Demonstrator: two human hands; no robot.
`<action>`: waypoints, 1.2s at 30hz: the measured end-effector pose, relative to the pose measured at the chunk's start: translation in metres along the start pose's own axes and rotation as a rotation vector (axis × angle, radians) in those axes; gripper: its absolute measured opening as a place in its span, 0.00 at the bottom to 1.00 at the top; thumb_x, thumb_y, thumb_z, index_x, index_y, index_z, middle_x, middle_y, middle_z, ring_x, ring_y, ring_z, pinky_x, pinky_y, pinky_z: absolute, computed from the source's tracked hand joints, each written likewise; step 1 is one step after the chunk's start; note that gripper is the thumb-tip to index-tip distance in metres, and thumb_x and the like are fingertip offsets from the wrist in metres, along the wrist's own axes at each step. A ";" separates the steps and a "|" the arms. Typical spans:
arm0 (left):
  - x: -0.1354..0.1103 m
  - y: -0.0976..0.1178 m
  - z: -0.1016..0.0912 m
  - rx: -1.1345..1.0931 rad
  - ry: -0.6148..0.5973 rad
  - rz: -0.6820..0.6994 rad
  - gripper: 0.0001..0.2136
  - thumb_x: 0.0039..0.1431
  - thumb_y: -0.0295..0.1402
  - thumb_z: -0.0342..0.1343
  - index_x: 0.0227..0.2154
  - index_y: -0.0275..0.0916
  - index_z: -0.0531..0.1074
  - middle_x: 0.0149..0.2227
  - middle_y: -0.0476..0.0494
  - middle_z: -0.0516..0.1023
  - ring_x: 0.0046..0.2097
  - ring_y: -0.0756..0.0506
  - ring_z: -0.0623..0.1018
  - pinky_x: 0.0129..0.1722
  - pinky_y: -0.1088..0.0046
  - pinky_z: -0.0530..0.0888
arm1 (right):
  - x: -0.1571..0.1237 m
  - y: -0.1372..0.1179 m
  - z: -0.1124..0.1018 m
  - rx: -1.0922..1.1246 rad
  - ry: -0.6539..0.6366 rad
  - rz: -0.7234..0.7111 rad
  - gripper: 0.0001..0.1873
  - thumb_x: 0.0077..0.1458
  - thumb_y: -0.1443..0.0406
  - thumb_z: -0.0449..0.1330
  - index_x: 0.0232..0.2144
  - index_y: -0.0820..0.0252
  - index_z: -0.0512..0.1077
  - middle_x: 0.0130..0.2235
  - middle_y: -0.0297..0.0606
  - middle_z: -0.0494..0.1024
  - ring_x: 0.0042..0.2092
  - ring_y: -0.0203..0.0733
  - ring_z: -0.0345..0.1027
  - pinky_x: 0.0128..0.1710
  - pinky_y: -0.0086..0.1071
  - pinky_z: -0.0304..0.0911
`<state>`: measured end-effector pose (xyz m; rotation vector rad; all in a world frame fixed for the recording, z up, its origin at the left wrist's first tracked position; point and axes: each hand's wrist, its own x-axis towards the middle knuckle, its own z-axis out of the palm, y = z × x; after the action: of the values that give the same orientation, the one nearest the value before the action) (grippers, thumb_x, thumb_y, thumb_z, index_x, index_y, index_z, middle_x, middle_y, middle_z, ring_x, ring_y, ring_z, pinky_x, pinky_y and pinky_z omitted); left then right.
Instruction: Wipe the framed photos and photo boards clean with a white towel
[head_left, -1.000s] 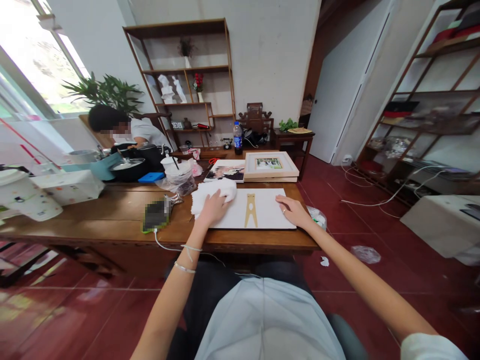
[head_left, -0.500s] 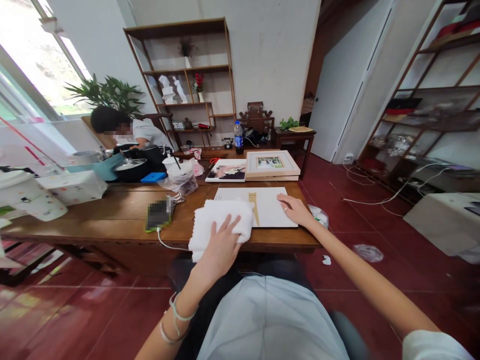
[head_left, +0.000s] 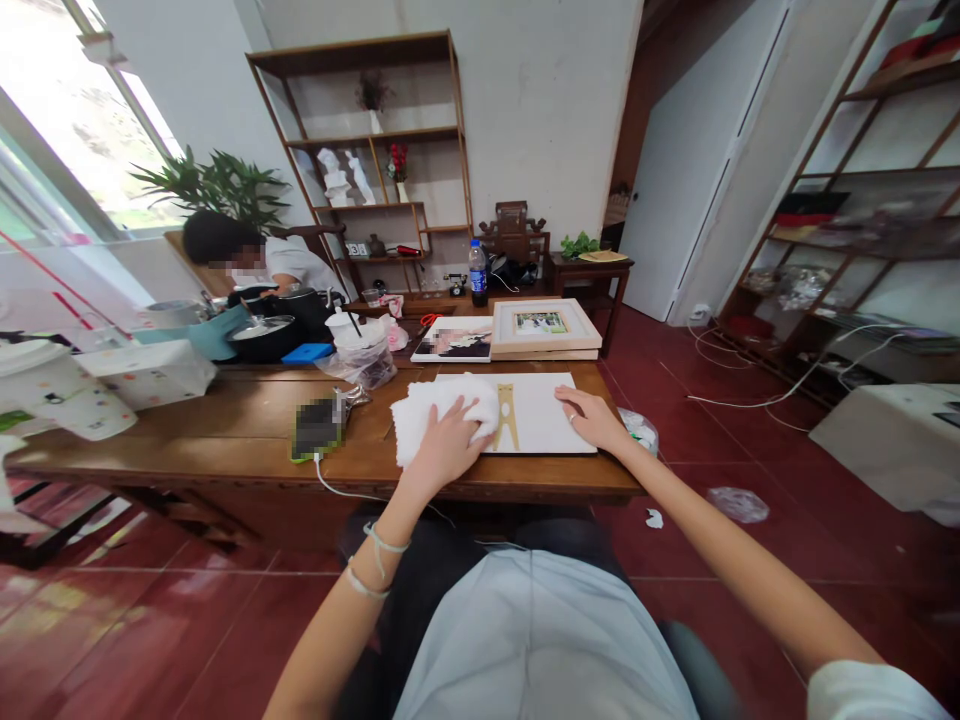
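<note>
My left hand [head_left: 450,440] grips a folded white towel [head_left: 412,415], its fingers bent over the top. The towel lies across the left part of a flat white board [head_left: 547,405] near the table's front edge, hiding that part. A tan animal-shaped figure [head_left: 505,394] with two long legs shows on the board, just right of the towel. My right hand [head_left: 592,415] rests open on the board's right edge, with a ring on one finger.
Behind the board lie a framed picture [head_left: 546,340] and a photo print [head_left: 454,342]. A bottle [head_left: 478,275] stands farther back. To the left are a phone [head_left: 316,428] on a white cable, a bagged cup [head_left: 349,330] and pots [head_left: 262,338]. A person [head_left: 247,260] sits at the far left.
My left hand has pushed the towel slightly away from me, off the table's front edge and farther onto the board. More of the tan figure shows. My right hand has stayed put.
</note>
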<state>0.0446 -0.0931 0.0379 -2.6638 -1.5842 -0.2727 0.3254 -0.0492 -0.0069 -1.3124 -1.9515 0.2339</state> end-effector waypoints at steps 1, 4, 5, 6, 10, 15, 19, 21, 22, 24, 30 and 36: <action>0.010 -0.002 0.002 0.034 0.019 -0.024 0.17 0.65 0.42 0.43 0.45 0.40 0.74 0.64 0.40 0.59 0.66 0.35 0.54 0.60 0.40 0.52 | 0.000 0.000 0.000 -0.003 -0.003 0.001 0.20 0.52 0.71 0.52 0.45 0.61 0.75 0.53 0.43 0.74 0.57 0.48 0.65 0.60 0.44 0.56; 0.038 -0.006 0.008 0.110 0.051 -0.088 0.16 0.64 0.39 0.45 0.45 0.40 0.74 0.63 0.40 0.59 0.65 0.34 0.56 0.59 0.39 0.53 | 0.000 -0.001 -0.001 -0.012 -0.010 0.008 0.19 0.52 0.71 0.52 0.45 0.62 0.75 0.53 0.44 0.74 0.57 0.47 0.65 0.60 0.43 0.56; 0.045 -0.007 0.010 0.121 0.049 -0.101 0.15 0.64 0.37 0.45 0.44 0.40 0.75 0.64 0.41 0.59 0.65 0.34 0.56 0.58 0.39 0.54 | 0.000 -0.001 -0.001 -0.011 -0.011 0.011 0.19 0.52 0.71 0.52 0.45 0.62 0.76 0.53 0.45 0.74 0.57 0.48 0.65 0.60 0.42 0.56; 0.051 -0.007 0.012 0.126 0.045 -0.110 0.15 0.64 0.37 0.45 0.44 0.40 0.75 0.64 0.41 0.59 0.65 0.34 0.56 0.58 0.39 0.54 | 0.000 -0.002 -0.001 -0.008 -0.011 0.014 0.19 0.52 0.71 0.52 0.45 0.62 0.76 0.53 0.44 0.74 0.57 0.48 0.65 0.60 0.42 0.56; 0.045 -0.005 0.018 0.116 0.095 -0.095 0.14 0.64 0.36 0.45 0.44 0.41 0.75 0.63 0.43 0.60 0.65 0.35 0.56 0.59 0.42 0.56 | 0.000 -0.003 -0.002 -0.003 -0.008 0.017 0.19 0.52 0.71 0.52 0.45 0.61 0.76 0.53 0.44 0.74 0.57 0.48 0.65 0.60 0.43 0.56; -0.007 -0.003 0.017 0.087 0.192 0.000 0.12 0.62 0.32 0.47 0.40 0.41 0.77 0.63 0.46 0.61 0.65 0.37 0.58 0.62 0.47 0.55 | 0.000 -0.003 -0.002 0.016 -0.003 0.029 0.19 0.51 0.71 0.53 0.45 0.60 0.76 0.53 0.42 0.74 0.57 0.47 0.65 0.60 0.43 0.55; -0.031 -0.005 0.013 0.054 0.197 0.061 0.12 0.61 0.31 0.48 0.38 0.40 0.77 0.63 0.46 0.61 0.64 0.38 0.58 0.62 0.47 0.54 | 0.000 -0.002 -0.001 0.019 -0.002 0.035 0.20 0.51 0.71 0.53 0.45 0.59 0.76 0.53 0.41 0.74 0.57 0.46 0.65 0.60 0.43 0.55; -0.031 -0.006 0.011 0.043 0.179 0.076 0.12 0.62 0.32 0.47 0.38 0.40 0.77 0.62 0.45 0.62 0.64 0.38 0.58 0.62 0.47 0.55 | 0.000 -0.002 -0.001 0.016 0.000 0.032 0.20 0.51 0.71 0.53 0.45 0.59 0.76 0.52 0.41 0.75 0.57 0.46 0.65 0.60 0.43 0.55; -0.030 -0.007 0.010 0.041 0.173 0.078 0.12 0.62 0.33 0.47 0.38 0.40 0.77 0.62 0.45 0.62 0.64 0.38 0.59 0.62 0.48 0.55 | 0.000 -0.002 -0.001 0.015 0.000 0.030 0.20 0.51 0.71 0.53 0.45 0.59 0.76 0.52 0.41 0.75 0.57 0.46 0.65 0.60 0.43 0.55; -0.026 -0.008 0.010 0.040 0.166 0.076 0.13 0.62 0.34 0.47 0.38 0.40 0.77 0.62 0.45 0.61 0.64 0.39 0.58 0.63 0.49 0.54 | 0.000 -0.002 -0.001 0.015 0.000 0.025 0.20 0.52 0.71 0.53 0.45 0.59 0.76 0.52 0.42 0.75 0.57 0.46 0.65 0.60 0.43 0.55; -0.005 -0.023 0.005 0.008 0.074 0.081 0.18 0.65 0.40 0.42 0.37 0.38 0.76 0.62 0.40 0.63 0.65 0.40 0.56 0.63 0.53 0.53 | 0.000 -0.002 -0.001 0.033 0.004 0.032 0.20 0.51 0.71 0.53 0.45 0.58 0.76 0.52 0.41 0.75 0.57 0.47 0.65 0.60 0.44 0.55; 0.044 -0.037 0.004 -0.035 -0.058 0.051 0.20 0.66 0.43 0.40 0.46 0.38 0.73 0.64 0.39 0.59 0.66 0.39 0.54 0.62 0.51 0.52 | 0.000 -0.004 -0.002 -0.016 -0.016 0.014 0.20 0.53 0.71 0.51 0.46 0.63 0.75 0.53 0.45 0.74 0.57 0.47 0.64 0.60 0.43 0.55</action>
<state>0.0329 -0.0369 0.0393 -2.7584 -1.5388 -0.2252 0.3240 -0.0515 -0.0035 -1.3384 -1.9620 0.2372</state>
